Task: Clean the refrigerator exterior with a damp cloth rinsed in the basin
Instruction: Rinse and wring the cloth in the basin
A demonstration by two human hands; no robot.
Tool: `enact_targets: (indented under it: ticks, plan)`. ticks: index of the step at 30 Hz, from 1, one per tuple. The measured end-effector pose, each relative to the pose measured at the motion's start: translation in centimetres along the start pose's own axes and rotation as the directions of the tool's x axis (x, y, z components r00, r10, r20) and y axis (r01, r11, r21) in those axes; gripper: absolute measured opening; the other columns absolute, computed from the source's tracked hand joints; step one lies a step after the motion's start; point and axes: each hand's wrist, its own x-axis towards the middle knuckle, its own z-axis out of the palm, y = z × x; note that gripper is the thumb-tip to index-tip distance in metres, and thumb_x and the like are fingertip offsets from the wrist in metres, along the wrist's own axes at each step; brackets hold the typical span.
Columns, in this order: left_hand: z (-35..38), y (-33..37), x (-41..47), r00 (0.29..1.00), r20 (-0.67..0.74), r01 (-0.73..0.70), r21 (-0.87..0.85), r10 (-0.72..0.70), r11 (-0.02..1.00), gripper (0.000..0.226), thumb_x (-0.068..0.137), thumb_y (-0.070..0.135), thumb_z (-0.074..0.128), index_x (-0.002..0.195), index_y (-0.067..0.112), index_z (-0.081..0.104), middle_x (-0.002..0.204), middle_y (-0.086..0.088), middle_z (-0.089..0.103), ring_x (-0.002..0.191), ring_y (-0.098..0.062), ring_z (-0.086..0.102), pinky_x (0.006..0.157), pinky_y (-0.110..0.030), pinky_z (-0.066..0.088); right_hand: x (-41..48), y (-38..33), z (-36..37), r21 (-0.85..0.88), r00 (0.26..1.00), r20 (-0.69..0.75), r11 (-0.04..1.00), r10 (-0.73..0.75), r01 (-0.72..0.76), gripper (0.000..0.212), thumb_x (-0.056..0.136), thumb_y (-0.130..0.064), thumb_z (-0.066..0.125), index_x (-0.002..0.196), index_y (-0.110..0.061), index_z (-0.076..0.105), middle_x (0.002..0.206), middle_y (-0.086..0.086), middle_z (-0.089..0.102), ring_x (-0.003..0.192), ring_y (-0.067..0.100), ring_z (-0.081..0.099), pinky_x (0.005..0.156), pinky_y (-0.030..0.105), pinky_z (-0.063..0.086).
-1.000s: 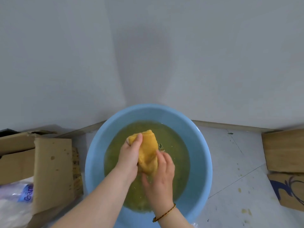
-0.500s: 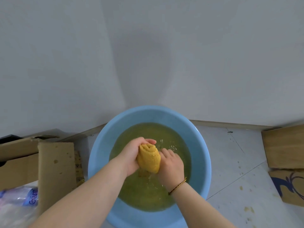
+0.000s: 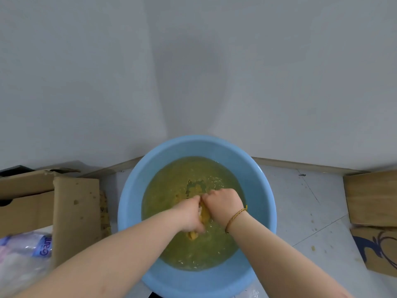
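A round light-blue basin (image 3: 131, 203) sits on the floor against the wall, filled with murky yellow-green water. Both my hands are over its middle, wrapped around a yellow cloth (image 3: 205, 214) that is squeezed into a tight roll. My left hand (image 3: 191, 214) grips the cloth from the left; my right hand (image 3: 222, 204), with a thin bracelet at the wrist, grips it from the right. Only a narrow strip of cloth shows between the fists, and a small end pokes out below my left hand. Ripples and drops disturb the water around them. No refrigerator is in view.
An open cardboard box (image 3: 75, 214) stands left of the basin, with a clear plastic bag (image 3: 23, 252) in front of it. More cardboard pieces (image 3: 371, 198) lean at the right on the grey tiled floor. A plain grey wall (image 3: 193, 72) rises behind.
The cloth went from loosely held above the water to a tight roll squeezed between both fists, lower and nearer the surface. The water is now rippled.
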Motion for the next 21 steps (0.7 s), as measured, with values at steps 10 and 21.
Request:
enact_targets:
  ticks: [10, 21]
  plan:
    - [0.2, -1.6, -0.3, 0.91, -0.057, -0.249, 0.716, 0.41, 0.652, 0.055, 0.089, 0.017, 0.052, 0.139, 0.016, 0.029, 0.136, -0.008, 0.044, 0.12, -0.026, 0.046, 0.095, -0.036, 0.038, -0.6, -0.1, 0.8, 0.603, 0.774, 0.631, 0.597, 0.051, -0.53, 0.026, 0.079, -0.028, 0.065, 0.098, -0.012, 0.056, 0.083, 0.0, 0.054, 0.077, 0.016, 0.054, 0.057, 0.018, 0.044]
    - [1.0, -0.2, -0.3, 0.883, 0.081, 0.067, -0.997, -0.462, -0.046, 0.057, 0.07, 0.056, 0.067, 0.103, 0.012, 0.056, 0.1, -0.011, 0.06, 0.091, -0.03, 0.057, 0.083, -0.043, 0.048, -1.4, -3.2, 4.5, 0.207, 0.578, -0.79, 0.976, 0.205, -0.062, 0.025, 0.058, -0.012, 0.065, 0.081, -0.019, 0.058, 0.058, -0.002, 0.058, 0.058, 0.018, 0.057, 0.069, 0.029, 0.048]
